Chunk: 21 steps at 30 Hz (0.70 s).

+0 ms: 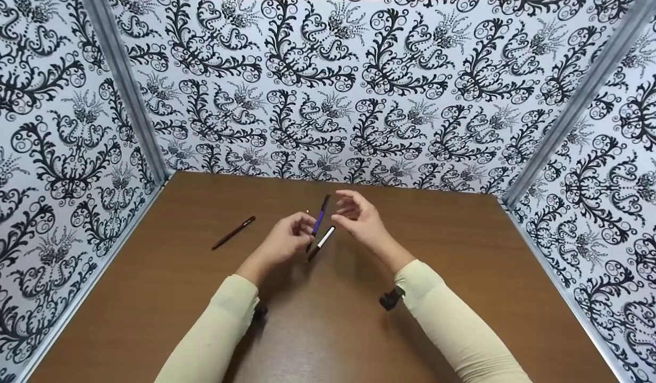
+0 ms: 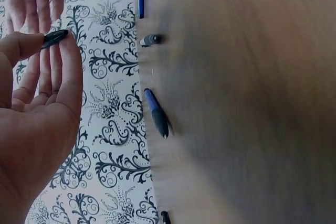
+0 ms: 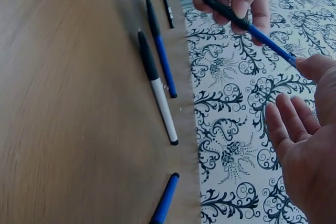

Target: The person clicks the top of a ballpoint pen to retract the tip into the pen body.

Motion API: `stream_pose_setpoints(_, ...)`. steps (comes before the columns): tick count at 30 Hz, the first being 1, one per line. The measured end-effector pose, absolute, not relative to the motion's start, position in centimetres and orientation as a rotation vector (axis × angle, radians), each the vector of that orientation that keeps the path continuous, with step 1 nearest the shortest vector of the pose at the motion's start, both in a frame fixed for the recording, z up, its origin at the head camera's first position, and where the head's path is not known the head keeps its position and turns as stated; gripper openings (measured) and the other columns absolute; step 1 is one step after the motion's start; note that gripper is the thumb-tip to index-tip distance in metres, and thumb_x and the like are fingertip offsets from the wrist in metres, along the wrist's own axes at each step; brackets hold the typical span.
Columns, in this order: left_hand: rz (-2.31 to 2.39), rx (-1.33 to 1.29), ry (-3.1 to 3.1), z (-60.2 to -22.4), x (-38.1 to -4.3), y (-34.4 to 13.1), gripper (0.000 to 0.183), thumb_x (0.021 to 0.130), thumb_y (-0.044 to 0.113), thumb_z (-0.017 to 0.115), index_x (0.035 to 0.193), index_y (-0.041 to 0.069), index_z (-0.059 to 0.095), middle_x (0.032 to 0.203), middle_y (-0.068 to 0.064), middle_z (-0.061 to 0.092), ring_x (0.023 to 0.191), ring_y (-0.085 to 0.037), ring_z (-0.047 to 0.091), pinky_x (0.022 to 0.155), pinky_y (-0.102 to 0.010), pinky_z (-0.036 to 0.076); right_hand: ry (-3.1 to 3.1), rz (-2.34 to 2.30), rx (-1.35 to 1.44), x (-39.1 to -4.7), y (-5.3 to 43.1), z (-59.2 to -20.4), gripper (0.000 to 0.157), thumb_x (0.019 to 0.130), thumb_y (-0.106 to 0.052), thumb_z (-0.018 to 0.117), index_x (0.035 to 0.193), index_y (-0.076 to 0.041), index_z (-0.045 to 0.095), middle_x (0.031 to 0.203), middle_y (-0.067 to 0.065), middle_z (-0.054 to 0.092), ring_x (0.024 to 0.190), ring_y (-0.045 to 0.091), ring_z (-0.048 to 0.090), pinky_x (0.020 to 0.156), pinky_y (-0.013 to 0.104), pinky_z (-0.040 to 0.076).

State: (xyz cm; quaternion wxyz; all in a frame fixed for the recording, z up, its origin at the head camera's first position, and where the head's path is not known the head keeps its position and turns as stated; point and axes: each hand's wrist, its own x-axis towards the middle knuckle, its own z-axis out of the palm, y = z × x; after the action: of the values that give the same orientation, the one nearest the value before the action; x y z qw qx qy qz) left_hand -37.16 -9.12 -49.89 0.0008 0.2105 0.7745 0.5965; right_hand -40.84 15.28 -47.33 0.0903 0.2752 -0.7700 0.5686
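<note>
A patterned wall [image 1: 328, 96] stands at the far side of the wooden counter [image 1: 317, 330]. The left hand [image 1: 285, 238] has its grip clamped on a black-and-blue pen [image 3: 270, 43], raised above the counter. The right hand [image 1: 364, 221] is just right of this pen, grip apart; thumb contact cannot be determined. On the counter, left to right: a dark pen [image 1: 233, 233], a second black-and-blue pen [image 3: 164, 64], a white-barrelled pen [image 3: 164, 109] and a blue pen [image 3: 165, 199].
</note>
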Motion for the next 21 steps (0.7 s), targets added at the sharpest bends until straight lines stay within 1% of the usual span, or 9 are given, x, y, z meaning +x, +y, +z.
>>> stream_pose_setpoints(3, 1.850, 0.659, 2.452, -49.9, -37.3, -9.7, 0.030, 0.094, -0.010, 0.067, 0.123, -0.003, 0.070, 0.105, -0.014, 0.072, 0.094, -0.019, 0.065, 0.077, -0.026, 0.054, -2.310, 1.578, 0.872, -40.9, 15.4, -47.9, 0.055, 0.095, -0.002, 0.086, 0.146, 0.000, 0.064, 0.126, 0.019, 0.070, 0.110, 0.043, 0.073, 0.098, 0.053, 0.061)
stream_pose_setpoints(5, 1.834, 0.651, 2.467, -50.0, -37.4, -10.1, 0.030, 0.095, -0.010, 0.067, 0.123, -0.003, 0.071, 0.105, -0.014, 0.072, 0.095, -0.020, 0.065, 0.077, -0.027, 0.054, -2.311, 1.519, 0.908, -40.8, 15.4, -48.2, 0.054, 0.095, -0.003, 0.086, 0.144, 0.000, 0.065, 0.127, 0.019, 0.069, 0.109, 0.044, 0.072, 0.098, 0.056, 0.060)
stream_pose_setpoints(11, 1.790, 0.602, 2.510, -50.0, -37.2, -11.3, 0.030, 0.095, -0.010, 0.067, 0.124, -0.003, 0.071, 0.105, -0.014, 0.071, 0.095, -0.021, 0.065, 0.078, -0.029, 0.056, -2.380, 1.360, 0.961, -40.4, 15.2, -48.7, 0.053, 0.097, -0.008, 0.086, 0.145, 0.000, 0.063, 0.128, 0.018, 0.066, 0.112, 0.040, 0.071, 0.098, 0.052, 0.061)
stream_pose_setpoints(16, 1.748, 0.539, 2.568, -49.9, -36.9, -12.3, 0.031, 0.093, -0.009, 0.068, 0.123, -0.004, 0.072, 0.109, -0.016, 0.073, 0.100, -0.025, 0.066, 0.086, -0.033, 0.054, -2.464, 1.194, 0.956, -40.1, 15.1, -48.8, 0.055, 0.099, -0.016, 0.085, 0.147, -0.002, 0.063, 0.132, 0.017, 0.065, 0.120, 0.034, 0.069, 0.104, 0.048, 0.058)
stream_pose_setpoints(18, 1.724, 0.516, 2.599, -49.8, -36.8, -12.9, 0.031, 0.092, -0.009, 0.068, 0.122, -0.002, 0.072, 0.110, -0.015, 0.074, 0.102, -0.026, 0.067, 0.089, -0.034, 0.054, -2.483, 1.130, 0.963, -40.1, 15.1, -48.9, 0.056, 0.099, -0.018, 0.085, 0.148, -0.002, 0.063, 0.133, 0.015, 0.065, 0.122, 0.032, 0.068, 0.105, 0.046, 0.057)
stream_pose_setpoints(21, 1.673, 0.487, 2.642, -49.7, -36.8, -13.8, 0.032, 0.092, -0.009, 0.068, 0.123, -0.001, 0.072, 0.111, -0.013, 0.072, 0.103, -0.025, 0.066, 0.089, -0.034, 0.055, -2.489, 1.057, 0.988, -40.0, 15.1, -48.9, 0.057, 0.099, -0.020, 0.085, 0.148, -0.002, 0.063, 0.131, 0.015, 0.065, 0.120, 0.032, 0.066, 0.106, 0.049, 0.056)
